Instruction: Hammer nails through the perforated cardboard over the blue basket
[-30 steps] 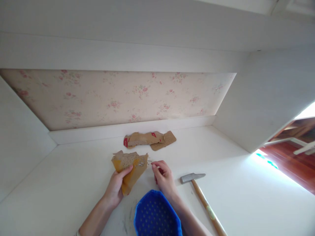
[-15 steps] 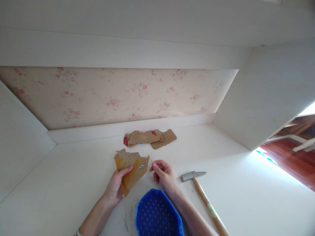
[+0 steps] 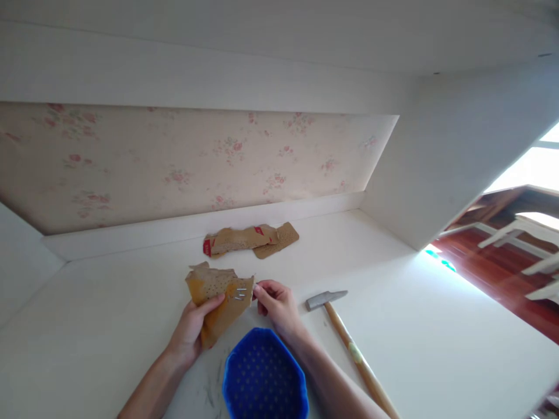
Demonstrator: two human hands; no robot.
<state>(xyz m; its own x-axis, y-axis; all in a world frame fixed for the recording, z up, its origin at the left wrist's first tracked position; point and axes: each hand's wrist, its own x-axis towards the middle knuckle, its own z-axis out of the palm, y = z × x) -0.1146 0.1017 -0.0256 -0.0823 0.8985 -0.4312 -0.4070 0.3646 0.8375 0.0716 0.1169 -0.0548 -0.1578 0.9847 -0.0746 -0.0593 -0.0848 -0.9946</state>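
My left hand (image 3: 188, 329) grips a torn piece of brown perforated cardboard (image 3: 217, 298) with a few small metal nails stuck in its right edge. My right hand (image 3: 274, 305) is pinched closed at that edge, its fingertips on a small nail. Both hands hover just above the white shelf surface (image 3: 109, 326). A blue perforated plastic bowl (image 3: 264, 378) sits just below my hands, between my forearms.
A hammer (image 3: 345, 343) with a wooden handle lies to the right of my right hand. More torn brown cardboard (image 3: 251, 240) lies near the back rail, below the floral wallpaper (image 3: 174, 163). A white side panel (image 3: 454, 163) closes the right; red-brown floor (image 3: 489, 262) shows beyond.
The view has swung a little to the right, so everything sits further left in the picture. My right hand's pinched fingers have closed in on the cardboard's right edge.
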